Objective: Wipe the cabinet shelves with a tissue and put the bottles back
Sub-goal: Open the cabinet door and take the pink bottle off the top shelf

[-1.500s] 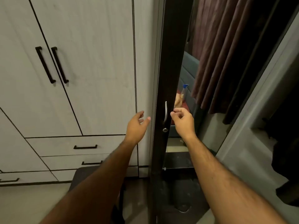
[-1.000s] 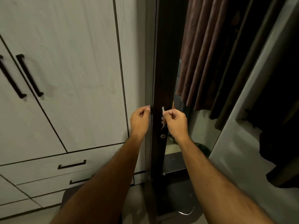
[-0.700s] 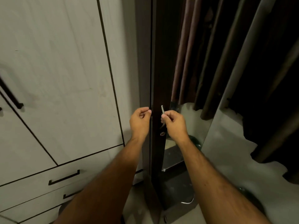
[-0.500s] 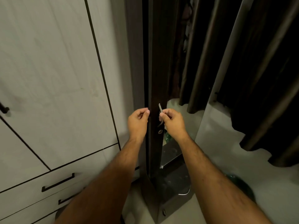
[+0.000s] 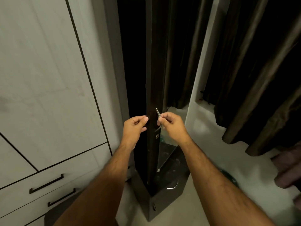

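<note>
A tall dark cabinet door (image 5: 153, 79) with a mirror face stands edge-on straight ahead, swung partly open. My right hand (image 5: 172, 126) pinches its small metal handle (image 5: 158, 115). On the other side, my left hand (image 5: 135, 128) has its fingers curled round the door's left edge. A black gap (image 5: 133, 62) shows between door and cabinet; the inside is too dark to make out. No tissue or bottles are visible.
A white wardrobe (image 5: 48, 79) with black-handled drawers (image 5: 46, 185) fills the left. Dark curtains (image 5: 252, 70) hang on the right beside a pale wall strip. The cabinet's dark base (image 5: 162, 198) juts onto the floor. A dark stool corner (image 5: 55, 216) sits bottom left.
The door has swung further open toward me, widening the dark gap. My left hand moved onto the door edge and curled round it. The view shifted right.
</note>
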